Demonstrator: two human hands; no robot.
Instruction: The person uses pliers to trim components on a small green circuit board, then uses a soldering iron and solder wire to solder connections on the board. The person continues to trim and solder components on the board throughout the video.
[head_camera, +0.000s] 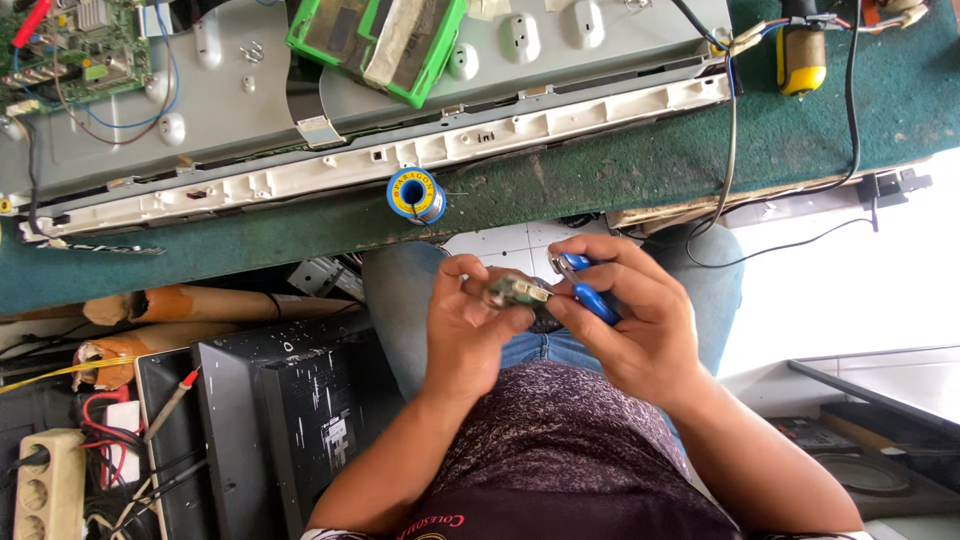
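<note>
Between both hands, small circuit board (515, 291) pinched left (470, 325), blue-handled pliers (590, 292) gripped right (620, 320).

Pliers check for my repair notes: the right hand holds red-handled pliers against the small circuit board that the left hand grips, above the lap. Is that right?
Not quite: the pliers have blue handles, not red, as the head view shows. The rest stands: the right hand holds them against the small circuit board gripped by the left hand, above the lap.

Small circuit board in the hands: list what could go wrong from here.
1. The left hand pinches the small circuit board in mid-air over the lap, so it may slip and drop.
2. The blue-handled pliers in the right hand work right beside the fingertips; a slip could nick them or damage the board.
</note>
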